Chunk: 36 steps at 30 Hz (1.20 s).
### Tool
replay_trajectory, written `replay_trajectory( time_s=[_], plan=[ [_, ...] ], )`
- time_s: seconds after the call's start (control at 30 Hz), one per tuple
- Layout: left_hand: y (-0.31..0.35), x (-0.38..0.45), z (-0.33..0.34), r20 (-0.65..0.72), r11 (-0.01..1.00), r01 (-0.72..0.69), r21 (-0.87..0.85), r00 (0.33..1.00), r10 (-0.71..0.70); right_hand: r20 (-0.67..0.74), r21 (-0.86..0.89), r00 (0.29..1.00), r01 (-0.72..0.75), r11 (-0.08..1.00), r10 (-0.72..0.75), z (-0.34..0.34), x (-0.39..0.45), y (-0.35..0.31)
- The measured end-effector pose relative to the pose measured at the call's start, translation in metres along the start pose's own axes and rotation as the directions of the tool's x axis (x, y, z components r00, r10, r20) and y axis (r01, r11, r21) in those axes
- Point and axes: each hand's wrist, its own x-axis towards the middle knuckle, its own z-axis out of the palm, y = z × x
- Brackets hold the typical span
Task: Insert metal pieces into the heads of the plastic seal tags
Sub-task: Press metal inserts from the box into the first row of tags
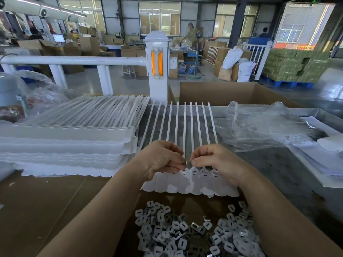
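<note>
A joined strip of white plastic seal tags (189,184) lies flat before me, heads near, thin tails running away. My left hand (161,160) and my right hand (215,160) hover over the heads, fingertips meeting. Between them they pinch a small metal piece (187,162) just above a tag head. One head at the right shows a metal insert (215,173). A heap of loose metal pieces (194,230) lies close to me, between my forearms.
A tall stack of white tag strips (70,141) sits at the left. A crumpled clear plastic bag (259,127) lies at the right. An open cardboard box (232,93) and a white railing post (157,67) stand behind the table.
</note>
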Motion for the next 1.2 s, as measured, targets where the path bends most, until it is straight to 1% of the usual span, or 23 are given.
replay_trajectory(
  time_s=[0.07,0.13,0.27,0.37,0.5,0.7,0.8,0.9,1.0,1.1,1.17,1.2],
  plan=[
    [-0.0002,-0.0002,-0.0015,-0.019,1.0,-0.015,0.007,1.0,0.015,0.049,-0.012,0.999,0.002,1.0,-0.001,-0.0007,-0.0019,-0.0033],
    [-0.0005,-0.0002,-0.0027,-0.017,1.0,-0.023,0.005,1.0,0.023,0.057,-0.009,0.998,0.008,1.0,-0.007,-0.0019,-0.0021,-0.0027],
    [-0.0011,0.0015,-0.0021,0.005,0.999,-0.006,-0.041,1.0,0.006,-0.025,0.012,0.999,0.047,0.999,-0.047,-0.0013,0.0018,0.0043],
    [-0.0014,0.0021,0.0001,0.027,0.996,0.02,-0.086,0.999,-0.018,-0.038,0.0,0.997,0.068,0.998,-0.068,0.0014,0.0046,0.0057],
    [-0.0008,0.0008,0.0024,0.06,0.99,0.057,-0.128,0.997,-0.049,-0.06,0.009,0.997,0.048,0.999,-0.048,0.0019,0.0049,0.006],
    [-0.0003,-0.0017,0.0046,0.073,0.986,0.054,-0.156,0.996,-0.043,-0.108,0.038,0.994,0.036,0.999,-0.032,0.0022,0.0021,0.0041],
    [0.0003,-0.0022,0.0049,0.078,0.993,0.021,-0.112,0.997,-0.012,-0.153,0.024,0.988,0.011,1.0,-0.007,0.0029,0.0034,0.0047],
    [0.0025,-0.0013,0.002,0.04,0.998,-0.057,-0.008,0.998,0.057,-0.183,0.028,0.983,-0.015,0.999,0.02,0.004,0.0054,0.0056],
    [0.0042,-0.0019,0.0,0.042,0.991,-0.103,0.082,0.994,0.1,-0.182,0.04,0.983,-0.029,0.999,0.036,0.0031,0.0061,0.0054],
    [0.004,-0.002,0.0017,0.043,0.969,-0.13,0.212,0.991,0.124,-0.144,0.013,0.989,-0.037,0.999,0.038,0.0021,0.0059,0.0059],
    [0.0032,-0.0011,0.0024,0.039,0.96,-0.134,0.246,0.991,0.129,-0.13,-0.001,0.99,-0.048,0.999,0.048,0.0033,0.0053,0.0053],
    [0.0032,-0.0006,0.0022,0.04,0.963,-0.133,0.237,0.991,0.127,-0.145,0.007,0.988,-0.055,0.998,0.055,0.0034,0.0055,0.0052]
  ],
)
